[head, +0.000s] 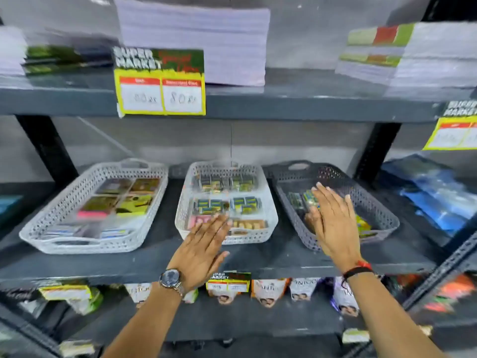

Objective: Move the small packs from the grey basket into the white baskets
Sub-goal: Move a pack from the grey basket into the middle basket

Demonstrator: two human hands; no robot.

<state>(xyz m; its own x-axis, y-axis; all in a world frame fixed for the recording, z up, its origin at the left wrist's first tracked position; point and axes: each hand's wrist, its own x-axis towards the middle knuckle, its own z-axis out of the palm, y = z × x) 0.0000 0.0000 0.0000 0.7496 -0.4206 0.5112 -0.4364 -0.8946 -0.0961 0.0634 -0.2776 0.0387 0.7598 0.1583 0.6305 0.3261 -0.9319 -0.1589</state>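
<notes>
On the middle shelf stand three perforated baskets in a row. The grey basket point(371, 202) is on the right and holds a few small packs point(300, 201) near its left side, plus a yellow-green pack point(362, 224) at its right. My right hand point(333, 220) hovers flat over this basket, fingers straight, holding nothing. The middle white basket point(268, 218) holds several rows of small packs point(227, 204). My left hand point(204, 251) is flat and empty at its front rim. The left white basket point(64, 202) holds larger flat packs.
A dark metal shelf point(258, 104) with paper stacks and a yellow price tag point(160, 95) hangs above the baskets. Black uprights point(376, 151) flank the bay. Blue packets point(433, 192) lie right of the grey basket. Sachets point(268, 293) hang on the shelf below.
</notes>
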